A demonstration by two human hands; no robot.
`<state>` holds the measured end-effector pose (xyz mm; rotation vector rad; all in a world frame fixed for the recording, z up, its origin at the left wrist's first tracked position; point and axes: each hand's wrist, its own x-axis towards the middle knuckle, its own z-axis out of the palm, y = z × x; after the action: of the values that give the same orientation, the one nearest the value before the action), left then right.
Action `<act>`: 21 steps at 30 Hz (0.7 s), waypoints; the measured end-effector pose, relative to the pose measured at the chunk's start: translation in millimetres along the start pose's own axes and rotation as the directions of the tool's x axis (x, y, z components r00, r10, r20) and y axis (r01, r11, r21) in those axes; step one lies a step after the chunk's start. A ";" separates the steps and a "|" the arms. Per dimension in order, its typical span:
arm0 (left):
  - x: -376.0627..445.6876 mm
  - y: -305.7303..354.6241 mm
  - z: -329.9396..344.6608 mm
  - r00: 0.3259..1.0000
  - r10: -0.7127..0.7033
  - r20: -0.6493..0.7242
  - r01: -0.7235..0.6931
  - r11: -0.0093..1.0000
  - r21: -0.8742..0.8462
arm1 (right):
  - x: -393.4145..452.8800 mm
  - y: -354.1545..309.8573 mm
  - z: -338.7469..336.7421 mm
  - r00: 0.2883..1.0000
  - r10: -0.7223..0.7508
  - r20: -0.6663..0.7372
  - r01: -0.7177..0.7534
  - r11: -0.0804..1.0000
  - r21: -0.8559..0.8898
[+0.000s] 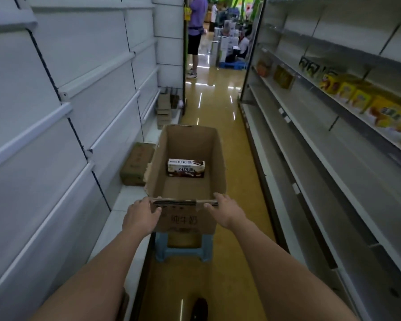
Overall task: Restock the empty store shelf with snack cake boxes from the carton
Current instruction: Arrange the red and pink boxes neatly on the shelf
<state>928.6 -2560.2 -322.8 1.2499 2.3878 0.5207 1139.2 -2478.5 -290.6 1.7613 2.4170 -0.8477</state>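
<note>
— Where does the carton (185, 163) sit?

— In the middle of the aisle, on a light blue stool (183, 247), open at the top. One snack cake box (186, 168) lies flat on its bottom, toward the far end.

— And the person's hands?

— Both are on the near edge of the carton. The left hand (140, 216) grips the left corner, thumb curled onto the front panel just under the folded flap. The right hand (226, 210) holds the right corner, fingers wrapped over the rim and thumb on the flap.

— The shelves?

— The shelf unit on the right (333, 144) is mostly bare; one of its upper shelves carries a row of yellow boxes (366, 105), with darker packs further along. The white shelving on the left (56, 117) holds nothing on its raised levels, but a closed brown case (137, 164) rests on its base ledge, just beside the carton, and small brown boxes (166, 112) are stacked further down.

— Anything else?

— At the aisle's end a person in a purple top (196, 33) stands on the glossy floor (218, 98), near stacked white packs on a blue pallet (233, 65).
</note>
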 end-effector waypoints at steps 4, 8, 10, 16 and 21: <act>57.9 12.8 5.1 1.000 -0.021 0.018 0.021 1.000 0.000 | 66.5 -4.2 -14.1 1.000 -0.023 0.007 0.023 1.000 0.009; 115.6 36.1 9.1 0.997 -0.058 0.045 0.058 0.998 0.000 | 132.0 -3.1 -33.2 0.999 -0.021 0.038 0.022 1.000 -0.010; 144.8 45.8 11.6 0.996 -0.071 0.052 0.071 0.997 0.008 | 164.7 -1.7 -42.4 0.999 -0.022 0.043 0.022 1.000 -0.003; 223.4 64.5 34.2 0.990 -0.097 0.098 0.093 0.995 0.047 | 249.2 6.9 -53.0 0.997 0.029 0.066 -0.032 0.998 0.051; 285.4 79.8 58.9 0.980 -0.100 0.171 0.095 0.995 0.036 | 310.8 10.8 -54.7 0.995 0.062 0.075 -0.061 0.998 -0.022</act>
<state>863.5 -2271.2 -382.2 1.1329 2.3030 0.3362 1053.1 -2181.1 -352.5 1.7537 2.3041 -0.8651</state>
